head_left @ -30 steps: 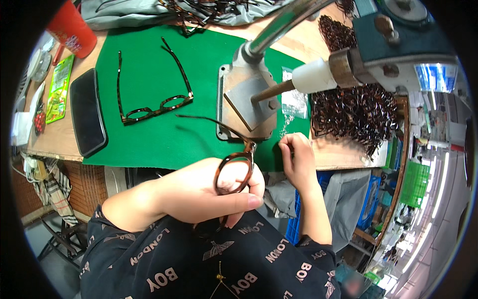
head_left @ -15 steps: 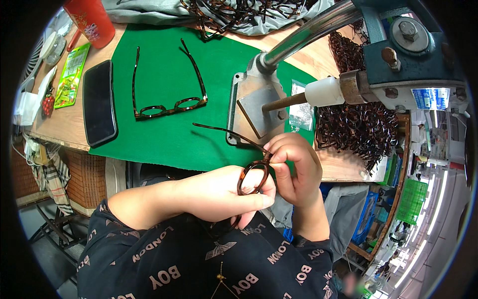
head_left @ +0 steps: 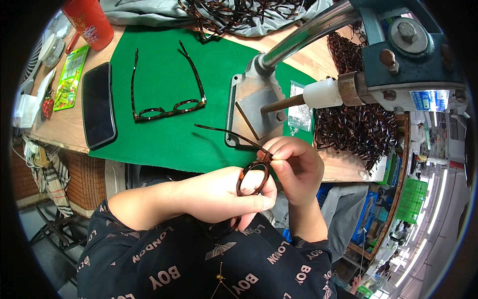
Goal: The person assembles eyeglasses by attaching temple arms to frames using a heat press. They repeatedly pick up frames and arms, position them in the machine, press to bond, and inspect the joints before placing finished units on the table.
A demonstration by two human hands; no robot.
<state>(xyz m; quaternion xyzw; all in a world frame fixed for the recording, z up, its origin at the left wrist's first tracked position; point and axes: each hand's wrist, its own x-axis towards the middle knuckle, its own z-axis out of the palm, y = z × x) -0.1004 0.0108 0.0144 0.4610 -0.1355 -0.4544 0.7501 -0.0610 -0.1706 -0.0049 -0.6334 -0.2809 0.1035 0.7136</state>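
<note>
A round tortoiseshell glasses frame (head_left: 241, 185) is held near my body, at the front edge of the table. My left hand (head_left: 234, 194) is closed around its front, thumb over the rim. My right hand (head_left: 295, 167) pinches the hinge corner between thumb and fingers; whether a small part sits in that pinch is hidden. One dark temple arm (head_left: 224, 130) sticks out from that corner toward the far left, over the green mat (head_left: 164, 144). Part of the other rim is hidden behind my left hand. A second tortoiseshell glasses frame (head_left: 170, 112) lies on the mat with its temples spread.
A hand press (head_left: 254, 107) stands right of centre, its rod over a metal block. Beside it lies a small clear bag (head_left: 300, 117). Piles of dark temples (head_left: 348, 129) are at right, frames (head_left: 219, 17) at the back. A phone (head_left: 98, 104) and red cup (head_left: 92, 25) stand left.
Both hands keep the same hold on the glasses frame. My right fingers have shifted slightly at the hinge, and the view has moved a little.
</note>
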